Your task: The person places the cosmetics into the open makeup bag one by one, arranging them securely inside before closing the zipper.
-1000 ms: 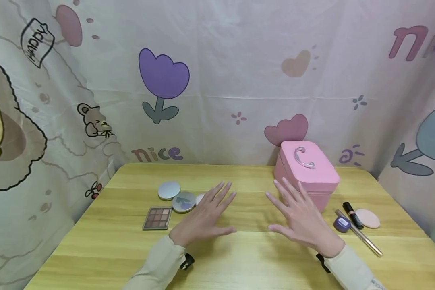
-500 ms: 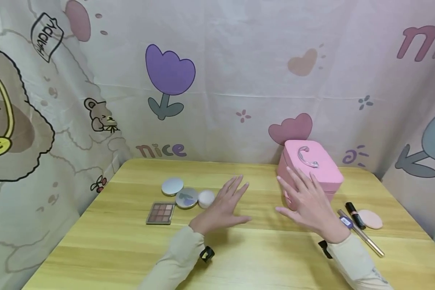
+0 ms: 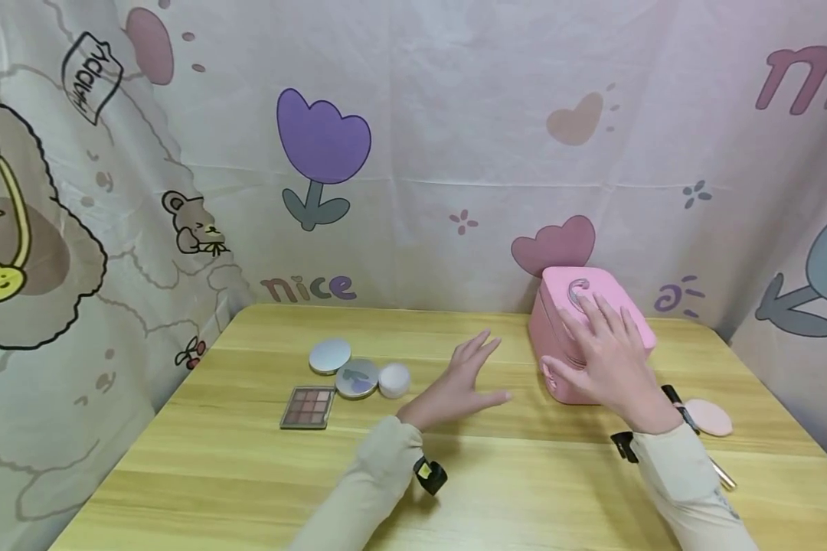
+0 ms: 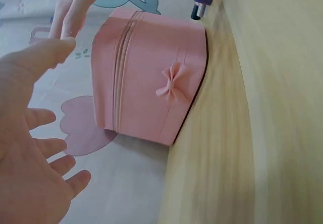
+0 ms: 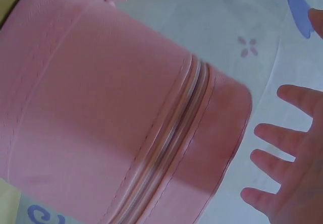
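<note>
A pink zippered cosmetic case (image 3: 558, 337) with a silver handle (image 3: 579, 288) on its lid stands at the back right of the table. In the head view my right hand (image 3: 609, 367) overlaps the case's lid and front, fingers spread and holding nothing. The right wrist view shows those fingers (image 5: 275, 138) beside the lid, above the zipper (image 5: 171, 133). Left of the case, my left hand (image 3: 455, 383) hovers over the table with fingers apart and nothing in it. A pink bow (image 4: 172, 84) decorates the case's side in the left wrist view.
Left on the wooden table (image 3: 200, 474) lie an eyeshadow palette (image 3: 308, 407), two round compacts (image 3: 330, 357) and a small white jar (image 3: 393, 379). Right of the case are a pale puff (image 3: 708, 417), a black tube (image 3: 679, 405) and a gold stick (image 3: 724, 474). A printed curtain hangs behind.
Both hands have moved to the right. My right hand has gone up and forward over the pink case, and my left hand has come away from the white jar towards the case.
</note>
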